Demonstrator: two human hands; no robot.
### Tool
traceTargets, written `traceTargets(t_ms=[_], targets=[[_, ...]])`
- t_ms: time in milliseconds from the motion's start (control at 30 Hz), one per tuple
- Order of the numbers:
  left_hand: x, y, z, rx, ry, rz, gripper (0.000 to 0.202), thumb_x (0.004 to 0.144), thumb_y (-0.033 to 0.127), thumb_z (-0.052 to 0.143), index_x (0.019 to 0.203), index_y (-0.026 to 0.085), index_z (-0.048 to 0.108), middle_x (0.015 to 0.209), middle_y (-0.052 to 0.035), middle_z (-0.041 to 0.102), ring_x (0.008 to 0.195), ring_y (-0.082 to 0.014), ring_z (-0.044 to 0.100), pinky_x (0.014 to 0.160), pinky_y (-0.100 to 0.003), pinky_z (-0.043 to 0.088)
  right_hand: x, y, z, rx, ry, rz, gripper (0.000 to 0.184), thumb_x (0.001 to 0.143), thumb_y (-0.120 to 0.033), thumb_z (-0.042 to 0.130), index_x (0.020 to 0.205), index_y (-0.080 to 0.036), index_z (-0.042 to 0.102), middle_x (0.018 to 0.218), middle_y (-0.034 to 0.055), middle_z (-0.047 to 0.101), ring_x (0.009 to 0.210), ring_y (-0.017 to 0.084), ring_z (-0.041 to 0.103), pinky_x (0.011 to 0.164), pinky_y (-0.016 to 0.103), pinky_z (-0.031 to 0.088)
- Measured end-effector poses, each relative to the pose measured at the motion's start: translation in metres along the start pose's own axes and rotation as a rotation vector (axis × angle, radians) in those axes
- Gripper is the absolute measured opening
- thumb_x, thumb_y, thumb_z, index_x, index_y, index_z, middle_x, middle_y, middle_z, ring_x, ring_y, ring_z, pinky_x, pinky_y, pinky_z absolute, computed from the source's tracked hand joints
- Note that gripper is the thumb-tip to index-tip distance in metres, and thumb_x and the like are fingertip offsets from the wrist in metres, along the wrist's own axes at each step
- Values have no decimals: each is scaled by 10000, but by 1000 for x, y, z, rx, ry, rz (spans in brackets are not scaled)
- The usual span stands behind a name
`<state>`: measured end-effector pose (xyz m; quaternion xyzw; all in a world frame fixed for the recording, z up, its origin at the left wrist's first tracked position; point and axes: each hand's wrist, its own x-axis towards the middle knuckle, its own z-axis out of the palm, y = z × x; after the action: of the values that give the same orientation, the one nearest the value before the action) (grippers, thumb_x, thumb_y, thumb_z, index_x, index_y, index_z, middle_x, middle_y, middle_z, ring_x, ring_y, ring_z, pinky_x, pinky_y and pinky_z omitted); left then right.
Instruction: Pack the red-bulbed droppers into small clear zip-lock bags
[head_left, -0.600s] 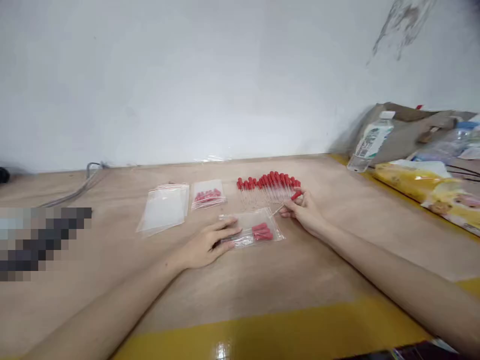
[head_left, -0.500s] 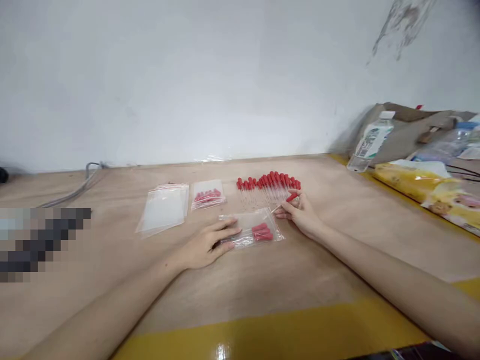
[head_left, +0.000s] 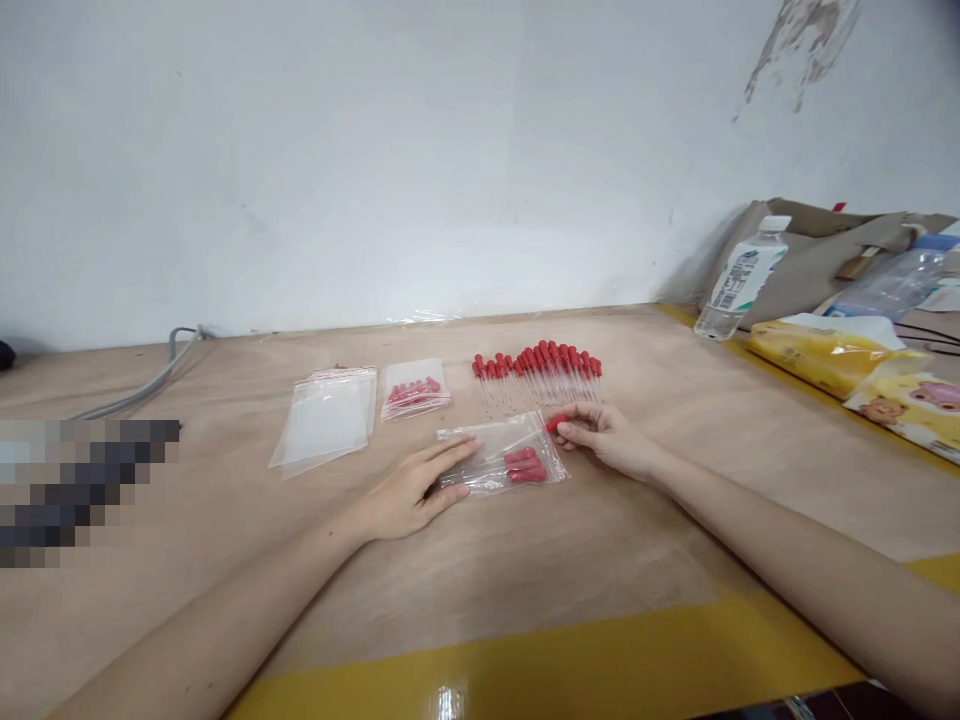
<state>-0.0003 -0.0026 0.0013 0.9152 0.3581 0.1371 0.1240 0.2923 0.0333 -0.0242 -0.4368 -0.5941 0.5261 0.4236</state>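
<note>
A clear zip bag (head_left: pixel 491 465) lies flat on the table with several red-handled pieces inside, their thin shafts pointing left. My left hand (head_left: pixel 420 490) rests on the bag's left end, fingers stretched out and apart. At the bag's right end, my right hand (head_left: pixel 600 438) pinches a small red-handled screwdriver (head_left: pixel 556 424). Its thin shaft lies over or inside the bag's mouth; which one, I cannot tell. Behind the bag, a fanned row of red-handled screwdrivers (head_left: pixel 551 358) lies with the shafts toward me.
Left of centre lie flat clear bags (head_left: pixel 322 420) and a filled bag (head_left: pixel 416 388) with red handles. A grey cable (head_left: pixel 154 385) runs along the left. On the right are a plastic bottle (head_left: pixel 742 280), a grey bag (head_left: pixel 817 240) and a yellow packet (head_left: pixel 832 355). A white wall (head_left: pixel 450 160) stands behind.
My right hand has moved left and slightly down with the screwdriver, whose shaft now reaches over or into the bag. My left hand stays on the bag.
</note>
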Motion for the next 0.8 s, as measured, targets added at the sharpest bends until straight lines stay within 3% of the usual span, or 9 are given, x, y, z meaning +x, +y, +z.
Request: traceTargets(t_ms=[67,167,300,433,533,700,800], targets=[[0,0,0,-4,2,6,483,915,354,404,1378,263,301,1411,-53,362,1279,-223,364,1045,-415,331,0,-2,-4,-198,-112,-64,236,713,-329,642,886,-170,636,755,20,622,683,133,580,695,308,485],[1,0,1,-7,-1,0,484,913,357,406,1377,259,304,1414,-53,356,1281,-223,361,1047,-412,328,2,-8,-4,-404,-173,-229,230,762,-345,590,917,-197,673,823,35,637,784,163,579,756,330,469],[1,-1,1,-3,2,-3,480,913,358,404,1373,250,314,1413,-56,357,1283,-220,357,1050,-409,323,6,-12,5,-471,-247,-365,225,820,-326,516,909,-214,690,943,48,639,904,176,567,838,343,436],[1,0,1,-1,-5,-10,485,914,361,403,1377,256,305,1416,-53,352,1282,-223,359,1050,-410,323,8,-4,15,-366,-109,-235,217,752,-357,583,796,-170,683,753,31,648,668,139,564,635,275,451],[1,1,0,-6,-1,-8,483,913,354,404,1376,253,309,1412,-54,359,1281,-225,360,1051,-410,322,8,2,19,-357,9,-175,222,680,-369,642,679,-148,640,563,-10,564,508,100,466,495,233,379],[0,0,1,-6,3,-13,481,912,360,407,1373,258,317,1408,-50,367,1280,-220,364,1046,-412,331,8,3,15,-415,-54,-289,210,732,-344,562,706,-155,648,704,21,620,618,116,525,578,243,416],[1,-3,2,-4,-10,-8,458,914,368,401,1355,251,359,1416,-48,352,1287,-217,354,1061,-408,312,13,-4,7,-499,70,-220,217,728,-345,554,745,-153,653,704,32,636,612,129,537,569,252,421]])
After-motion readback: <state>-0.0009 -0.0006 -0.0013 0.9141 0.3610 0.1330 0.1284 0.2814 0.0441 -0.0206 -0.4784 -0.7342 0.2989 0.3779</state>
